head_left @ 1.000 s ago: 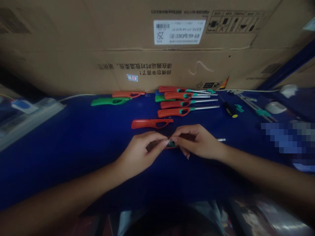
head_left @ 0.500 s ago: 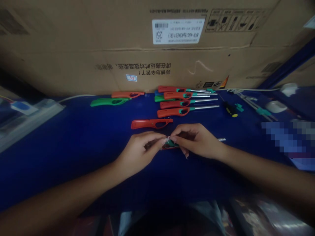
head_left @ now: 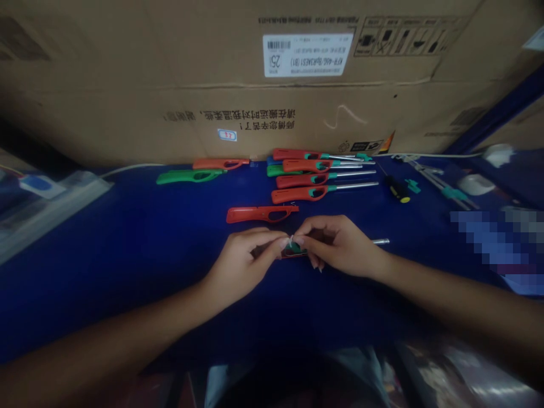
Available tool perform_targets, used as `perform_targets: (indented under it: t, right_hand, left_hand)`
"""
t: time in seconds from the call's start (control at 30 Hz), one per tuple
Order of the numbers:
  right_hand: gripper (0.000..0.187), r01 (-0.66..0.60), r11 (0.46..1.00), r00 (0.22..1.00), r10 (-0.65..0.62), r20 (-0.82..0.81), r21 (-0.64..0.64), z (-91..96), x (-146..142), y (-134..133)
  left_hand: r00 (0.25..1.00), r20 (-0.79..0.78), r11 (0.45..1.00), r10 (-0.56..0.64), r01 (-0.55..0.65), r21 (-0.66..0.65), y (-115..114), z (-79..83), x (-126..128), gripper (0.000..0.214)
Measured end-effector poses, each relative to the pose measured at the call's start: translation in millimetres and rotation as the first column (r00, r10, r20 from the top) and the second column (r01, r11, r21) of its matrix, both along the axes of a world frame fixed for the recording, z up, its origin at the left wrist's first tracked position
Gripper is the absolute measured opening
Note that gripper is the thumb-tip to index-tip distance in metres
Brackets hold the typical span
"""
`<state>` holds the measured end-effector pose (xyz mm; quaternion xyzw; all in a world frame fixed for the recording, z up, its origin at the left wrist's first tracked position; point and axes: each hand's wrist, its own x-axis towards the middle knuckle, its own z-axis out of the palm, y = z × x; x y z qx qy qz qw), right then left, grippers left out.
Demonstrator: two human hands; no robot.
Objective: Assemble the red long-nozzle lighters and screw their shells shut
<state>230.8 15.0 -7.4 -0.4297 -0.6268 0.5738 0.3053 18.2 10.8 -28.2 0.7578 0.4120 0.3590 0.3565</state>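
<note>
Both hands meet over a long-nosed lighter [head_left: 297,250] lying on the blue table [head_left: 127,243]; its red body and teal trigger show between the fingers, and its metal tube [head_left: 380,241] sticks out to the right. My left hand [head_left: 244,260] pinches a small whitish part at the trigger. My right hand [head_left: 338,243] is closed over the lighter from the right, fingertips touching the same spot. A loose red lighter shell [head_left: 261,213] lies just beyond the hands.
Several assembled red and green lighters [head_left: 318,177] lie in a row at the back. A green shell [head_left: 189,176] and an orange shell [head_left: 221,164] lie left of them. A black-and-yellow screwdriver [head_left: 397,190] rests right. A large cardboard box [head_left: 272,79] walls the back.
Almost nothing has moved. The fingertips of both hands shifted slightly at the lighter's trigger; the lighter stays in the same place.
</note>
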Motion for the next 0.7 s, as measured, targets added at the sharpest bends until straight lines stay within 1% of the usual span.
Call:
perform_targets:
  t: [0.3, 0.47, 0.57, 0.7]
  right_hand:
    - [0.029, -0.004, 1.000, 1.000, 0.004, -0.014, 0.021, -0.3, -0.3, 0.8]
    - [0.032, -0.003, 1.000, 0.999, 0.004, -0.042, 0.012, -2.1, 1.5, 3.2]
    - [0.034, 0.021, 1.000, 0.998, -0.021, -0.062, 0.003, -3.4, 2.9, 5.2]
    - [0.035, 0.050, 0.999, 0.993, -0.051, -0.107, -0.005, -3.7, 4.1, 7.7]
  left_hand:
    - [1.000, 0.020, 1.000, 0.011, -0.010, -0.024, 0.5, 2.2, 1.3, 0.018]
    - [0.999, 0.041, 0.997, 0.009, -0.006, -0.072, 1.6, 4.9, 0.8, 0.019]
    - [0.997, 0.066, 0.996, 0.031, -0.026, -0.082, 1.8, 7.1, 0.3, 0.023]
    - [0.999, 0.041, 0.998, 0.005, -0.003, -0.059, 2.8, 8.3, -0.6, 0.017]
